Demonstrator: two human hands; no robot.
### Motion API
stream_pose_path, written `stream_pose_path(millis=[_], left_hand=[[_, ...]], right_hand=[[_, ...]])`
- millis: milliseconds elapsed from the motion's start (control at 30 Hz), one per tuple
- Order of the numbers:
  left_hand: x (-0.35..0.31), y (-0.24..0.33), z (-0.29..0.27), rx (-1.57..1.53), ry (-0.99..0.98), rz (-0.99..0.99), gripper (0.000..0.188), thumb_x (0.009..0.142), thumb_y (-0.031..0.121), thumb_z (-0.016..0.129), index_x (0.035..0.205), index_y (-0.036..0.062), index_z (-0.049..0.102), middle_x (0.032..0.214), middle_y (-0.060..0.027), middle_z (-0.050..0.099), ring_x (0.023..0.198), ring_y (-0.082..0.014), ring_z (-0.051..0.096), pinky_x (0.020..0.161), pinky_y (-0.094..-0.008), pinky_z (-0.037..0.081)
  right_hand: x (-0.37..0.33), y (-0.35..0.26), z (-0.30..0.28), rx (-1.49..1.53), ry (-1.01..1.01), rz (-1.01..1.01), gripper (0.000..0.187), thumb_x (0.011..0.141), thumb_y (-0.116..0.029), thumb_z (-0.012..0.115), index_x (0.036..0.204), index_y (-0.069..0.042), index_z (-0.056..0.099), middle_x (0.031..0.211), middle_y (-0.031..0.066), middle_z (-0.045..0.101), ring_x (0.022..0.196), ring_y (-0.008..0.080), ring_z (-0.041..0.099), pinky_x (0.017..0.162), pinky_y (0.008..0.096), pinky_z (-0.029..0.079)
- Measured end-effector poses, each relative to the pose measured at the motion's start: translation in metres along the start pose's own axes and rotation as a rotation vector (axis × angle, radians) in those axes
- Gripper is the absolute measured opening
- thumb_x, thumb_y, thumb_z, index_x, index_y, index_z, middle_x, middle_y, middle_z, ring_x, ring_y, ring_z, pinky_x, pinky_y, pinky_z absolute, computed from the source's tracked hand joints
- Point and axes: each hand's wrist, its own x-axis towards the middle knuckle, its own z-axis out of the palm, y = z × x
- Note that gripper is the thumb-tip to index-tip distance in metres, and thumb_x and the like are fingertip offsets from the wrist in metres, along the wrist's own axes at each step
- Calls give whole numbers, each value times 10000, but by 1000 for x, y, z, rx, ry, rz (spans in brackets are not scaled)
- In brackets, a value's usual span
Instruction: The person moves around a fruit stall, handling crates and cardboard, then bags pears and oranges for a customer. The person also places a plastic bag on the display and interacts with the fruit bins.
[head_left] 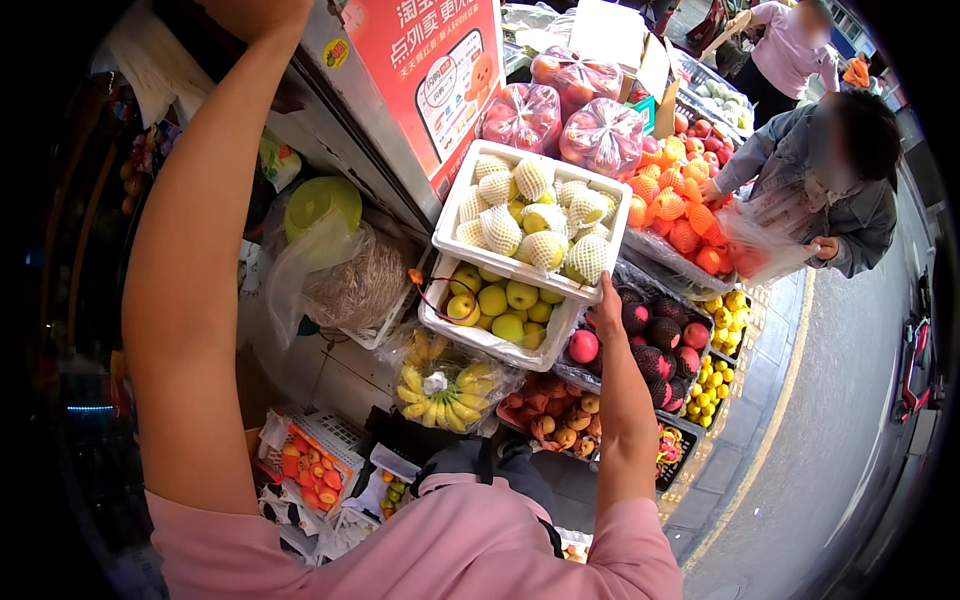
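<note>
My right hand [606, 312] is at the near right corner of a white foam box [455, 243], its fingers closed against the side wall. The box holds several pale yellow-green fruits [540, 248] in white foam nets. It rests, slightly askew, on a second white foam box [490, 352] of bare yellow-green fruits [507, 328]. My left arm reaches up past a metal post with a red poster [432, 85]. Only part of my left hand [262, 12] shows at the top edge; its fingers are out of view.
Bagged apples [520, 118] stand behind the boxes. At right a person [830, 190] holds a clear bag by orange-netted fruits [680, 205]. Bananas [450, 395] lie in plastic nearby. Dark-netted fruits [655, 335] and yellow fruits [710, 390] border the pavement and road.
</note>
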Motion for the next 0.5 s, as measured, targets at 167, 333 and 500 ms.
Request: stream_pose_path(millis=[167, 333, 500], left_hand=[[10, -14, -15, 32, -1, 37, 857, 684, 201, 800, 1374, -91, 385, 1362, -318, 454, 1257, -454, 451, 1087, -476, 363], [5, -11, -11, 30, 5, 21, 860, 685, 224, 804, 1376, -79, 392, 1359, -315, 459, 1252, -452, 456, 1081, -479, 368], [3, -15, -3, 70, 36, 40, 849, 679, 229, 808, 1361, -73, 403, 1346, -309, 464, 1236, -453, 464, 1073, -481, 373]], right_hand=[[0, 9, 32, 29, 27, -46, 773, 912, -709, 463, 1433, -137, 467, 1431, 82, 491, 1247, 285, 466, 998, 506, 355], [-2, 26, 39, 59, 98, -71, 736, 904, -711, 477, 1354, -131, 544, 1295, 63, 577, 1098, 224, 540, 921, 423, 403], [-4, 55, 48, 215, 115, -204, 728, 957, -597, 512, 1382, -5, 513, 1333, 60, 561, 1131, 202, 527, 971, 324, 388]])
